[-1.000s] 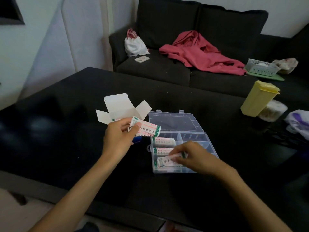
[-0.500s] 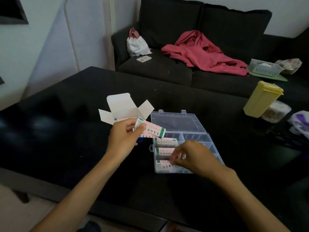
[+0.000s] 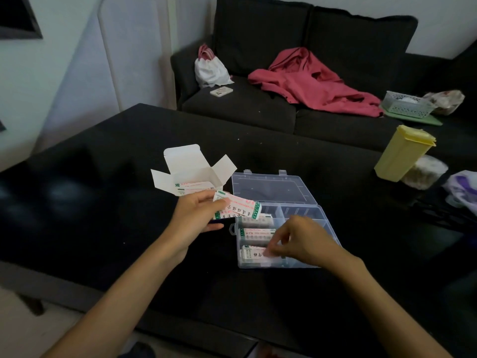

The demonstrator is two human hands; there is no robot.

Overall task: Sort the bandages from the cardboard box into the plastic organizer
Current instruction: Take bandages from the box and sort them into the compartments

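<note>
on the black table [image 3: 103,228] the left hand [image 3: 196,223] grips a small fan of white paper-wrapped bandage strips with green ends and red print [image 3: 238,209], thumb on top and fingers beneath, holding them just to the left of the clear plastic organizer with divided compartments [image 3: 325,226]. more strips show inside the open white cardboard box with raised flaps [image 3: 192,170], which stands just behind that hand, at the far left of the organizer. the organizer's lid [image 3: 271,186] lies open on the far side.

the right hand [image 3: 302,241] hovers over the organizer's near-left compartment with fingertips curled down onto the strip stack [image 3: 251,254] lying there; whether it pinches a strip or only presses it flat, i cannot tell. two further stacks fill the compartments beyond it.

these strips look feather-light, thin and floppy, with slick wrappers that slide over one another, so a loose bundle would likely splay or drop. taking them by the long edges near the middle, squared into a stack, seems the safest hold.
</note>
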